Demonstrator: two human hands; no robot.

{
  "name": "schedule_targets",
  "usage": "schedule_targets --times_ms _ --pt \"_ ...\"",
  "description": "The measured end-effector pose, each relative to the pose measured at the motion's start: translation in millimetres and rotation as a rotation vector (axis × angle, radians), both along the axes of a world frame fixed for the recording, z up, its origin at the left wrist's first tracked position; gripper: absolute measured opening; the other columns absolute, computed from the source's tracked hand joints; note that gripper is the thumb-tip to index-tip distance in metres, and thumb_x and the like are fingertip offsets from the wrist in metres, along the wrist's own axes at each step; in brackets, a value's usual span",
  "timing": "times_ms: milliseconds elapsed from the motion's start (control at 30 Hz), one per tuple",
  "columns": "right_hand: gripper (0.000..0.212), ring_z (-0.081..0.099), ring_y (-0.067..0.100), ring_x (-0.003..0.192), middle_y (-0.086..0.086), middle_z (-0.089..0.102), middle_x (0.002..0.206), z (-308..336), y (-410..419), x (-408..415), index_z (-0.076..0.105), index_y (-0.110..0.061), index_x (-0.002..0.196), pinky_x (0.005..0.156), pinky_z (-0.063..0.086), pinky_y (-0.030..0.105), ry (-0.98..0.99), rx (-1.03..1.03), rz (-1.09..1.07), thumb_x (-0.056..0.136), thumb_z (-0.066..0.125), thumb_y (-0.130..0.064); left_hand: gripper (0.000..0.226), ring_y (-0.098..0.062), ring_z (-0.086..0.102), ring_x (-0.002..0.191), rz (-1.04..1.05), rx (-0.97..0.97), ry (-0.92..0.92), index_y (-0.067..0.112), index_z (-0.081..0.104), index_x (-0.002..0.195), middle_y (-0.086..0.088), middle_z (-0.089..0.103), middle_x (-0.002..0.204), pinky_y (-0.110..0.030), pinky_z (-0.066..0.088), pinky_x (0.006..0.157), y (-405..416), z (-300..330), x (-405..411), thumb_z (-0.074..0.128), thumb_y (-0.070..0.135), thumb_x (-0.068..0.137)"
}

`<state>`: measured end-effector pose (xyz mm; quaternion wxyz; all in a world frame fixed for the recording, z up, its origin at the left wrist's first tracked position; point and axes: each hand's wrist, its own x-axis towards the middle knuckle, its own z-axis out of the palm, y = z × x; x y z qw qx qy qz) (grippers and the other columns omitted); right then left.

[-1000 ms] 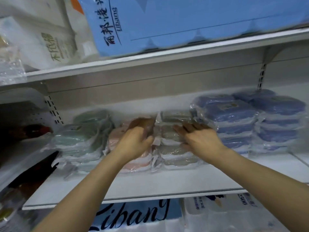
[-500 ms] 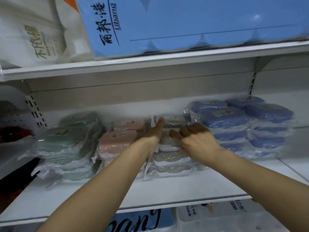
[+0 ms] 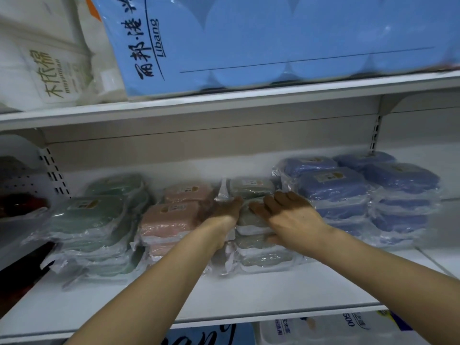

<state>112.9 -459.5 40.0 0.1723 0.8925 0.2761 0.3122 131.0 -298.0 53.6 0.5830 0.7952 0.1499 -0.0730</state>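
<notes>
Here, I have both hands on the grey stack (image 3: pixel 252 188) of wrapped boxes, which stands at the middle of the white shelf (image 3: pixel 249 292). My left hand (image 3: pixel 224 214) lies flat against the stack's 9 o'clock side, fingers straight and together. My right hand (image 3: pixel 290 215) rests on its upper front from 3 o'clock, fingers spread and uncurled. The pink stack (image 3: pixel 171 215) sits just beside it at 9 o'clock, the blue stacks (image 3: pixel 331 185) at 3 o'clock.

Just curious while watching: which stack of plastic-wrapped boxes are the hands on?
The grey stack of plastic-wrapped boxes, between the pink stack and the blue stacks: the left hand and right hand both touch it.
</notes>
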Motion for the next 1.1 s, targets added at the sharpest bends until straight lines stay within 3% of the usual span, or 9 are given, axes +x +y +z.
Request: schedule_targets --times_ms 133,200,267,367,433,600,767,900,1100 --pt "0.088 0.061 0.027 0.082 0.007 0.064 0.092 -4.4 -1.3 -1.0 0.064 -0.017 0.117 0.069 0.054 0.036 0.037 0.024 -0.034 0.038 0.090 -0.045 0.100 -0.038 0.045 0.131 0.047 0.240 -0.157 0.030 0.016 0.154 -0.013 0.041 0.150 -0.047 0.040 0.107 8.6 1.4 23.1 0.028 0.090 0.075" --pt "0.089 0.062 0.027 0.082 0.008 0.064 0.092 -5.1 -2.6 -1.4 0.064 -0.017 0.118 0.070 0.055 0.036 0.052 0.041 -0.034 0.038 0.091 -0.045 0.119 -0.029 0.062 0.108 0.046 0.113 -0.159 0.025 0.039 0.143 -0.009 0.061 0.126 -0.042 0.048 0.095 15.1 -13.7 44.3 0.029 0.103 0.053" --pt "0.089 0.063 0.026 0.080 0.007 0.064 0.090 -4.4 -4.0 -1.8 0.064 -0.016 0.117 0.069 0.054 0.035 0.071 0.045 -0.034 0.037 0.091 -0.045 0.106 -0.021 0.062 0.099 -0.019 0.035 -0.165 0.019 0.051 0.129 -0.004 0.063 0.116 -0.033 0.045 0.093 15.3 -11.3 42.4 0.036 0.098 0.059" --pt "0.086 0.063 0.025 0.078 0.006 0.066 0.088 -1.3 -4.2 -3.4 0.066 -0.017 0.115 0.067 0.052 0.033 0.070 0.034 -0.032 0.039 0.088 -0.052 0.119 -0.031 0.045 0.131 -0.117 0.093 -0.134 0.022 0.038 0.148 -0.009 0.041 0.151 -0.046 0.036 0.111 12.3 12.2 20.8 0.030 0.098 0.056" --pt "0.080 0.065 0.025 0.079 0.006 0.067 0.089 0.8 -4.3 -5.2 0.066 -0.019 0.114 0.068 0.052 0.035 0.059 0.035 -0.025 0.049 0.082 -0.062 0.101 -0.036 0.042 0.135 -0.176 0.230 -0.168 0.018 0.037 0.148 -0.011 0.039 0.152 -0.049 0.034 0.112 17.2 26.0 5.8 0.021 0.088 0.076" --pt "0.066 0.065 0.026 0.088 0.003 0.067 0.102 8.4 1.5 -6.2 0.065 -0.023 0.112 0.076 0.050 0.039 0.071 0.081 -0.023 0.080 0.037 -0.073 0.048 -0.018 0.040 0.136 0.046 0.401 -0.610 0.024 0.048 0.140 0.002 0.043 0.149 -0.018 0.020 0.105 92.0 44.9 -28.3 0.038 0.049 0.101" --pt "0.081 0.062 0.027 0.101 0.002 0.063 0.119 26.8 29.8 -3.7 0.058 -0.025 0.127 0.085 0.049 0.040 0.221 0.163 -0.043 0.078 0.021 -0.078 0.056 -0.036 0.048 0.128 0.185 0.335 -0.350 0.014 0.050 0.138 -0.014 0.051 0.142 -0.045 0.036 0.110 159.6 29.7 -32.2 0.031 0.053 0.101" --pt "0.095 0.043 0.021 0.129 -0.003 0.041 0.146 36.5 64.7 -5.1 0.034 -0.031 0.145 0.102 0.033 0.035 0.321 0.196 0.050 0.069 0.004 -0.080 0.057 -0.027 0.044 0.134 0.135 0.284 -0.315 0.022 0.047 0.142 -0.002 0.046 0.148 -0.041 0.029 0.116 162.1 19.7 -37.6 0.029 0.057 0.101" --pt "0.077 0.018 0.021 0.145 -0.007 0.013 0.160 42.9 118.6 4.3 0.011 -0.039 0.150 0.118 0.015 0.039 0.558 0.175 0.168 0.086 0.032 -0.076 0.053 -0.026 0.050 0.126 0.100 0.237 -0.258 0.018 0.050 0.136 -0.008 0.049 0.144 -0.035 0.032 0.112 155.5 32.9 -32.6 0.027 0.053 0.103"
